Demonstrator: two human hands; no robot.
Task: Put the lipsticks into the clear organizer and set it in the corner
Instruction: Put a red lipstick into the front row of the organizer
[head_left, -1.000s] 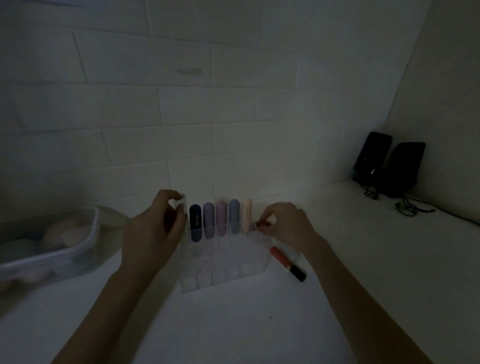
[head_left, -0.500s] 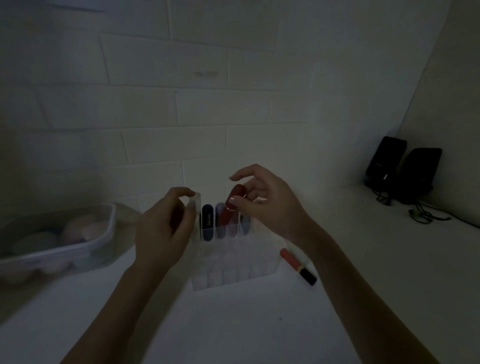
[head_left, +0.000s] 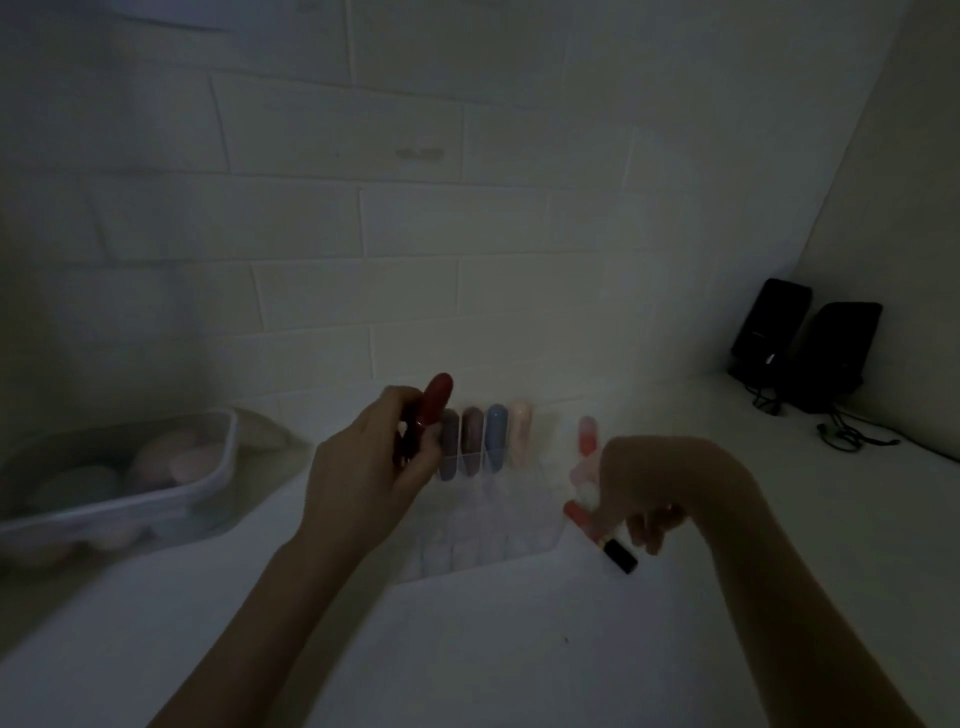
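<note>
The clear organizer (head_left: 498, 540) stands on the white counter against the tiled wall. Its back row holds a mauve lipstick (head_left: 449, 441), a brown one (head_left: 471, 436), a blue one (head_left: 496, 431) and a peach one (head_left: 520, 431). A pink lipstick (head_left: 586, 436) stands apart at the right end. My left hand (head_left: 363, 478) grips a red lipstick (head_left: 435, 405) upright at the organizer's left end. My right hand (head_left: 654, 478) is down at the organizer's right side, fingers curled on an orange tube with a black cap (head_left: 618, 556) lying on the counter.
A clear plastic tub (head_left: 119, 499) with rounded pastel items sits at the left. Two black speakers (head_left: 805, 343) with trailing cables stand in the far right corner where the walls meet. The light is dim.
The red lipstick has gone from my right hand to my left hand. My right hand dropped from above the organizer to the orange tube on the counter.
</note>
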